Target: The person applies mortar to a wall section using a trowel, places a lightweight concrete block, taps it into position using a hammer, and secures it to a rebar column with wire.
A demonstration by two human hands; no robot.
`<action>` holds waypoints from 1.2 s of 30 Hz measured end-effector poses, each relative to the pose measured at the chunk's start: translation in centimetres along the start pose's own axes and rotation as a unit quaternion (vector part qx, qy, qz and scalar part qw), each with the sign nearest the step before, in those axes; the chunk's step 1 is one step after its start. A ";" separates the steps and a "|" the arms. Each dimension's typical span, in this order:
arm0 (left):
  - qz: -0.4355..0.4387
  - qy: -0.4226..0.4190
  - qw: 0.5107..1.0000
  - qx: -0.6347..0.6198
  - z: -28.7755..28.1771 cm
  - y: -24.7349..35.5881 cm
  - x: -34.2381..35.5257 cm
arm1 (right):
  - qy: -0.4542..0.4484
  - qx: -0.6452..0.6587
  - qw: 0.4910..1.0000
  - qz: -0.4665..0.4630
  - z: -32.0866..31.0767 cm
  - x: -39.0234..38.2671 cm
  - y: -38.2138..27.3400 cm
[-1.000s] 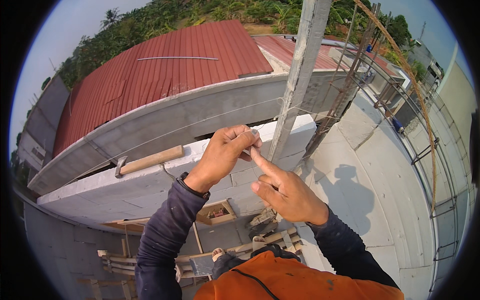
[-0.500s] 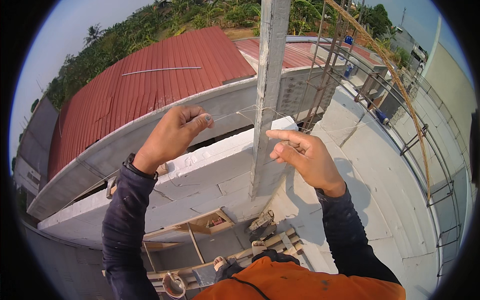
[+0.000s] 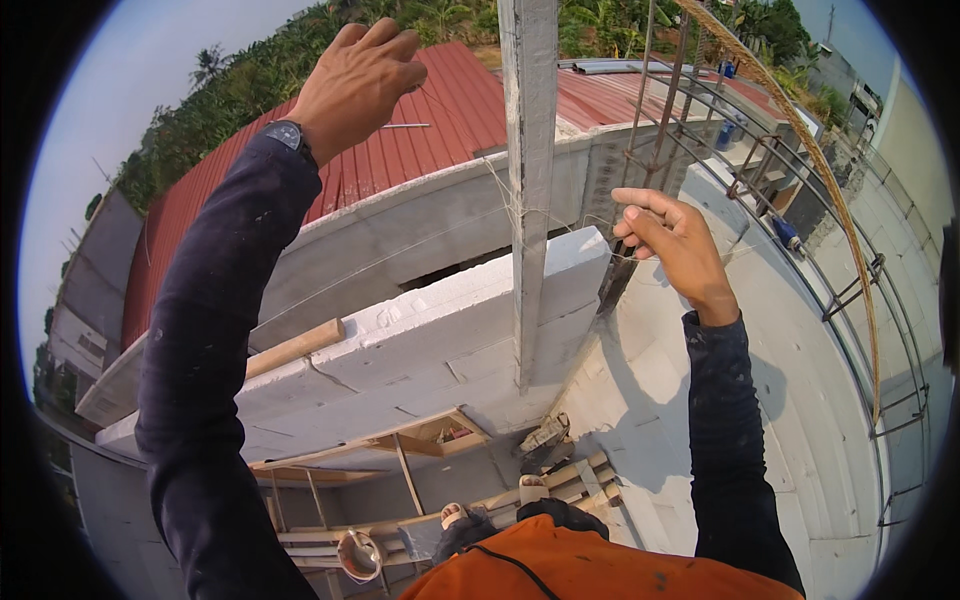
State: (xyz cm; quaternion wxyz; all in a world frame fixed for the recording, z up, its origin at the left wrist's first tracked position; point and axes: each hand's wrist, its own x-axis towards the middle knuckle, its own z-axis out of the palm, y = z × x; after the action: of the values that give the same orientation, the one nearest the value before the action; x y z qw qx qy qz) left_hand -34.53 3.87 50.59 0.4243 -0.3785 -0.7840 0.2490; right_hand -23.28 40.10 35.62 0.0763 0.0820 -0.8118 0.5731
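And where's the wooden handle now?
In the head view, the wooden handle lies left of centre atop the white block wall, just right of the left sleeve.

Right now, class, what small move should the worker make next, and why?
Perhaps bring the right hand in to steady the string at the post: strands stick out on both sides there, and that hand is beside them, while the left hand is raised well away. Whether either hand grips string is too fine to tell.

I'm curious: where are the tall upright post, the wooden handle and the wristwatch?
Upright post (image 3: 531, 190): head view, on the middle of its length.
Wooden handle (image 3: 296, 348): head view, midway along its visible shaft.
Wristwatch (image 3: 285, 133): head view, on its dial.
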 end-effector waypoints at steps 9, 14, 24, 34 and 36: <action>-0.018 0.015 0.996 -0.092 7.6 2.3 7.1 | 0.024 -0.023 0.999 -0.020 -1.1 5.6 1.2; -0.035 -0.004 0.937 -0.349 13.6 5.2 9.8 | 0.033 -0.038 0.999 -0.001 -0.9 8.0 2.8; -0.082 -0.130 0.746 -0.648 11.5 10.7 13.7 | 0.210 0.075 0.974 -0.041 -5.1 9.3 3.5; -0.199 -0.109 0.581 -0.782 14.2 13.2 14.9 | 0.263 0.131 0.953 -0.077 -4.9 11.5 4.9; -0.206 -0.108 0.572 -0.786 14.7 14.0 15.3 | 0.293 0.081 0.948 -0.096 -4.9 12.0 5.6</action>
State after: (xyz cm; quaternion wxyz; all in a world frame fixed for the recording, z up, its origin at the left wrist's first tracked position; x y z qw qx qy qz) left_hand -47.18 23.38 40.32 -0.0882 -0.3617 -0.7684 -0.5206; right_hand -36.04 45.99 34.75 0.3588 -0.0058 -0.6924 0.6260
